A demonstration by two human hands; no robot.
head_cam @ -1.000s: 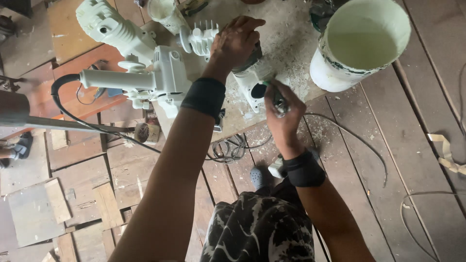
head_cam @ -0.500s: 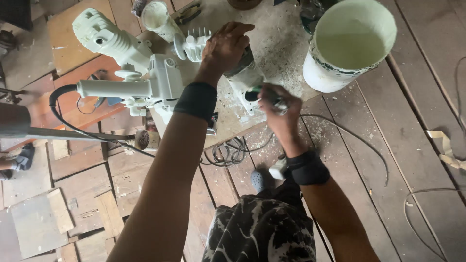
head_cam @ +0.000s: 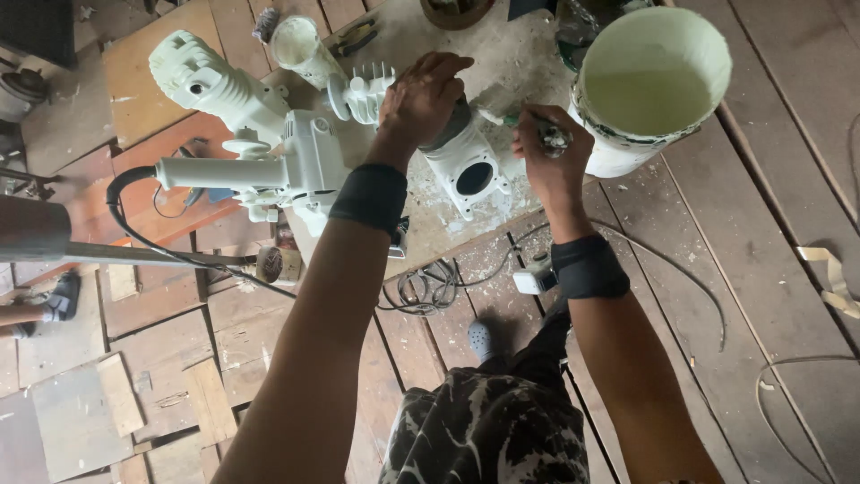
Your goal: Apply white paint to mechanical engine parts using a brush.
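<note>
At the far left edge, a shoe and lower leg [head_cam: 40,309] of another person rest on the plank floor [head_cam: 761,206], with loose wooden offcuts [head_cam: 81,412] at about 5 o'clock from them. A metal bar [head_cam: 116,254] runs in from the left edge. Above it stands a white-painted power tool [head_cam: 269,152], its long handle pointing to 9 o'clock and a black cable [head_cam: 134,229] looping off beneath it. A small white cup [head_cam: 300,45] sits at 12 o'clock from the tool.

The left hand [head_cam: 421,99], wristband on the forearm, lies on top of a white cast housing [head_cam: 470,166]. Its fingers are curled and close together over the upper part of the housing, pressing down on it. The housing rests on a paint-spattered board [head_cam: 511,54] at upper centre of the view, its round opening facing toward 5 o'clock. A coil of thin wire [head_cam: 425,287] lies on the floor at 6 o'clock from the housing.

The right hand [head_cam: 551,161], just beside the housing at its 3 o'clock, is closed in a fist around a paint-crusted brush handle [head_cam: 551,134]. The bristle end cannot be made out.

A white bucket [head_cam: 627,157] holding pale green paint stands at 2 o'clock from the right hand, near but apart from it. A strip of tape [head_cam: 829,273] lies at the right edge.
</note>
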